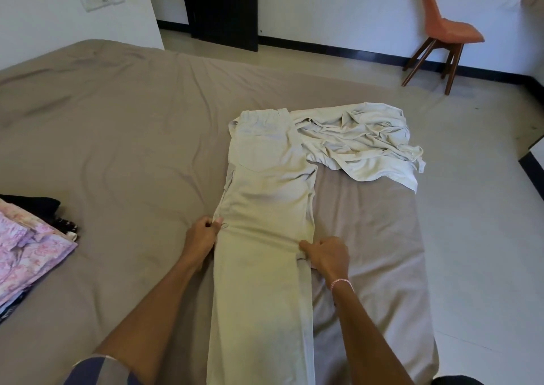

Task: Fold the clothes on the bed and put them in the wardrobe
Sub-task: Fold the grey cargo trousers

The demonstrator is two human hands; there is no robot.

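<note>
- The trousers (pixel 265 222) lay flat on the bed (pixel 117 149), long axis running from the person toward the waistband at the far end.
- The left hand (pixel 203 237) pinched their left edge; the right hand (pixel 326 256) gripped the right edge, both about halfway along.
- A crumpled cloth (pixel 362 143) touched the waistband's right side.
- The hems were cut off below; no wardrobe showed.

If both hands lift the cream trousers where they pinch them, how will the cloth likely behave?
Probably floppy: the cream trousers lie flat with soft creases, so they would likely sag between the left hand and right hand. The cloth looks thin, so probably light. The long legs would likely trail on the bed.
</note>
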